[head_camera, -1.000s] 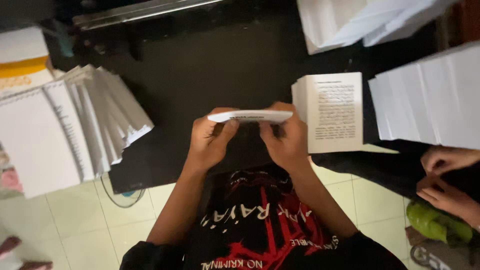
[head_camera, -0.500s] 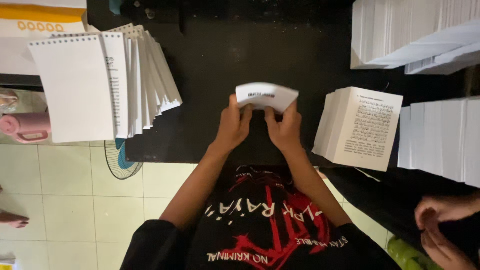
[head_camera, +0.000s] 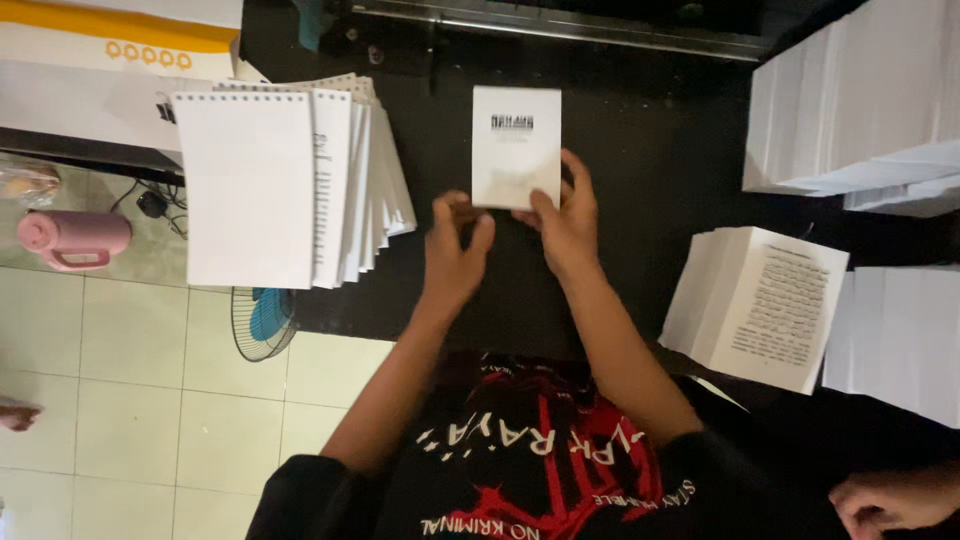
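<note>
A small white booklet (head_camera: 516, 147) with a dark printed mark near its top lies flat on the black table (head_camera: 640, 180). My right hand (head_camera: 568, 222) grips the booklet's near edge, thumb on top. My left hand (head_camera: 455, 245) hovers just left of and below the booklet, fingers loosely bent, holding nothing. Both forearms reach up from my black shirt with red and white print.
A fanned stack of punched white sheets (head_camera: 250, 200) lies at the left table edge. Printed page stacks (head_camera: 770, 305) and tall white paper piles (head_camera: 850, 110) stand at the right. A pink bottle (head_camera: 75, 240) and a fan (head_camera: 260, 320) are below left. Another person's hand (head_camera: 890, 505) shows at bottom right.
The booklet, held bent between both hands before, now lies flat and farther away on the table. My left hand has come off it; my right hand still grips it.
</note>
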